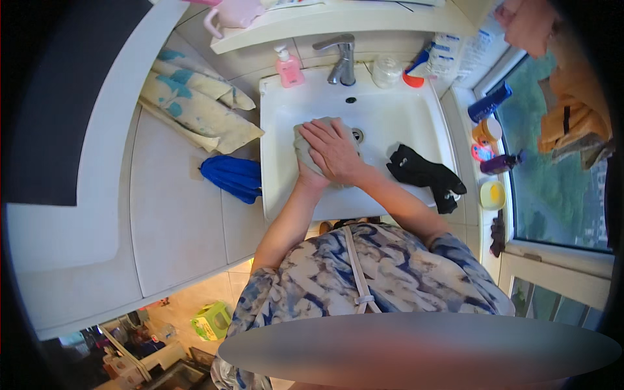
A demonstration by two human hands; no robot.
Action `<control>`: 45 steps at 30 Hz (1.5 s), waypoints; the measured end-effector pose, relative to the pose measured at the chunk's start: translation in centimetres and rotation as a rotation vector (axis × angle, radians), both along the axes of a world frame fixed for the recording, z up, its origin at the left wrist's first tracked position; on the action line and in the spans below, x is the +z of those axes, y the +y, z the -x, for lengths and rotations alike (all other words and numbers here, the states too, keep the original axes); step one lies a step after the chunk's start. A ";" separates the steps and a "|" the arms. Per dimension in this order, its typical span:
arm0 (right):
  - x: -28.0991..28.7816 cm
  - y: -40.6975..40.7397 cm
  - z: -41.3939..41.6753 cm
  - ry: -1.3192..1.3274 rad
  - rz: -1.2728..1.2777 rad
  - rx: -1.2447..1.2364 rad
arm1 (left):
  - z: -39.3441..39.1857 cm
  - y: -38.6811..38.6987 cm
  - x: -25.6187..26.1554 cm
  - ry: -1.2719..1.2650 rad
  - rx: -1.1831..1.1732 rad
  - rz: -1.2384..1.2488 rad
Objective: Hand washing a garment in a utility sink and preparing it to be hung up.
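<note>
Over the left half of the white washbasin (404, 117), my two hands press a wet-looking grey-green cloth (304, 146) between them. My right hand (334, 151) lies flat on top, its fingers pointing up and to the left. Beneath the cloth is my left hand (314, 180); only its heel and wrist show, and its fingers are hidden. The metal drain (358, 135) is just right of the cloth. A pair of black socks (421, 170) hangs over the basin's right front rim.
A pink pump bottle (290, 70), a chrome faucet (346, 63) and a clear glass jar (387, 72) stand along the back rim. A blue cloth (234, 176) and a patterned towel (195, 102) hang at the left. Bottles, including a purple one (497, 165), line the windowsill.
</note>
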State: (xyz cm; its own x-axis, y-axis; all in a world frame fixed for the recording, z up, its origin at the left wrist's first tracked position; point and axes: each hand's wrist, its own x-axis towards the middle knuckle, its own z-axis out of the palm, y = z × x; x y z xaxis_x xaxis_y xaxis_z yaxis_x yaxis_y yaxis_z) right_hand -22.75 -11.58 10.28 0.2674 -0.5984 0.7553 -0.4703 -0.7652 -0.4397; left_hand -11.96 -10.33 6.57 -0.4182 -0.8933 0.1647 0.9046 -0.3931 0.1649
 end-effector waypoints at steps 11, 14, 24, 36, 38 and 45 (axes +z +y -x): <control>-5.3 -4.7 2.1 0.045 -0.324 -0.080 | 2.1 0.1 2.0 -0.342 0.158 -0.351; -4.4 -5.0 2.6 -0.042 -0.576 0.075 | 2.1 0.1 1.9 -0.410 0.047 -0.314; -10.5 -9.4 8.8 -1.321 -1.448 0.060 | 1.6 0.4 2.7 -0.254 -0.098 -0.090; -2.7 -3.4 -1.1 0.071 -0.419 -0.044 | 1.8 -1.4 -0.8 -0.189 0.184 -0.119; -2.5 -4.5 -0.3 0.142 -0.529 -0.099 | 2.5 -1.3 1.4 -0.433 0.087 -0.259; -9.8 -8.4 4.2 -0.320 -1.153 -0.210 | 2.5 -0.3 1.6 -0.272 -0.112 -0.229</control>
